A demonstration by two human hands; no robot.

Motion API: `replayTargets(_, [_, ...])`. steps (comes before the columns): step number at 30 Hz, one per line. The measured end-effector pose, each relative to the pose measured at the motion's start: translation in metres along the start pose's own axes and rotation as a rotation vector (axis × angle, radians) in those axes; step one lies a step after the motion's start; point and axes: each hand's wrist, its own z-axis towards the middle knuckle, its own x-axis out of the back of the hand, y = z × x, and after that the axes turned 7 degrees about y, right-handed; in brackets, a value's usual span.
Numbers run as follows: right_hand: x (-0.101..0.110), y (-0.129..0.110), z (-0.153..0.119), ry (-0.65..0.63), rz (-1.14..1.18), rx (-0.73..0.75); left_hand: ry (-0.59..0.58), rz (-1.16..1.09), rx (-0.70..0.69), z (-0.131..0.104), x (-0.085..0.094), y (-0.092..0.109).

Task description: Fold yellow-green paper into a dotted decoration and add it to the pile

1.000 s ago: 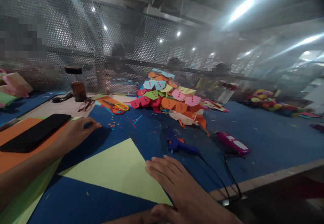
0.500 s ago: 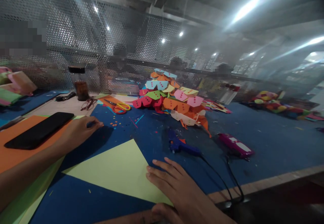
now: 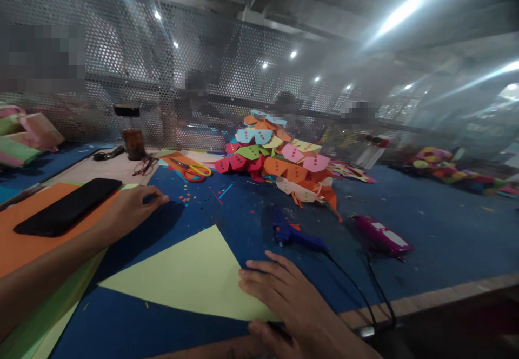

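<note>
A pale yellow sheet of paper [image 3: 190, 278], with a pointed left end and slanted edges, lies on the blue tabletop in front of me. My right hand [image 3: 284, 294] rests over its right edge, fingers stretched out and apart; the thumb shows just below the paper's lower edge. To the left, my left hand [image 3: 135, 207] lies beside a black phone [image 3: 68, 207]. Its thumb and finger meet in a curl, with nothing visible between them. The phone lies on orange paper [image 3: 24, 251], and green-yellow sheets [image 3: 52, 305] lie under my left forearm.
A blue glue gun [image 3: 298, 235] and a purple device [image 3: 383, 235] lie right of centre, with black cables. Behind them stands a stack of folded coloured paper shapes [image 3: 284, 159]. Scissors [image 3: 192, 173], a jar [image 3: 133, 137] and paper scraps [image 3: 188, 197] are near the mesh partition [image 3: 133, 61].
The view has shifted slightly. The yellow paper's lower edge now bows more near my right hand, which stays over the right edge. My left hand keeps its place beside the phone.
</note>
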Motion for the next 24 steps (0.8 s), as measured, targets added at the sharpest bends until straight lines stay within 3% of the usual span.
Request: replayTargets(24, [-0.011,0.007,0.006,0.174,-0.047,0.057,0.015,0.004,-0.104,-0.005,-0.003,0.004])
